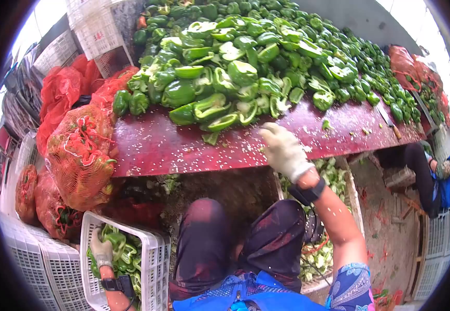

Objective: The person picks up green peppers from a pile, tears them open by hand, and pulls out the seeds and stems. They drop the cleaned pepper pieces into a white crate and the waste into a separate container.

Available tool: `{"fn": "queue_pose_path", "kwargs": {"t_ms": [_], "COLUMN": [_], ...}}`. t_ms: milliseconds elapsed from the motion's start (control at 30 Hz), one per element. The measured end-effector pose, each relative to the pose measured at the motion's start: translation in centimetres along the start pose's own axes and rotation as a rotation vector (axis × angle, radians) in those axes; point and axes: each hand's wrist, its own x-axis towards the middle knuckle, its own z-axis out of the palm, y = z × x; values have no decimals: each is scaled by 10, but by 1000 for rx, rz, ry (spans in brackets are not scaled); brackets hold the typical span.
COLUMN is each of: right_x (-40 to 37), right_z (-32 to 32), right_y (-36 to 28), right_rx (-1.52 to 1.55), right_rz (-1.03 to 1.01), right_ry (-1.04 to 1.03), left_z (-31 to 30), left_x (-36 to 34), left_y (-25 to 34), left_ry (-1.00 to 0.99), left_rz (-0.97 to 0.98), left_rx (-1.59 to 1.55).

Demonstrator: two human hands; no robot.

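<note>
My left hand [101,248], in a pale glove, reaches into a white plastic crate [155,259] at lower left. Its fingers stretch out beside cut green pepper pieces [126,251]; no firm grip on a piece shows. Over the table's front edge is my gloved right hand [285,151], its fingers curled in. Whatever it holds, if anything, is hidden. Pale seeds are scattered around it and on the red tabletop [183,150]. Beyond it lies a heap of halved green peppers [235,78], cut faces showing pale insides.
Whole green peppers [292,15] are piled behind the halves. A knife [388,123] lies toward the table's right end. Red mesh sacks [80,155] stand at left near stacked white crates [54,259]. Pale scraps fill a bin [350,194] below. Another person [445,171] sits at right.
</note>
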Motion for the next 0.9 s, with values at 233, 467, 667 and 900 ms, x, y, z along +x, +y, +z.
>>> {"fn": "queue_pose_path", "kwargs": {"t_ms": [233, 467, 667, 900], "right_x": [91, 42, -16, -64], "right_z": [80, -18, -90, -111], "right_y": [-20, -30, -34, -30], "right_rx": [91, 652, 890, -254], "right_rz": [214, 173, 163, 101], "right_ry": [-292, -35, -53, 221], "left_z": [-20, 17, 85, 146], "left_x": [-1, 11, -23, -87], "left_y": [45, 274, 426, 496], "left_ry": [149, -569, -1544, -1178], "left_rz": [380, 218, 462, 1093], "left_rx": [113, -961, -1300, -1098]}}
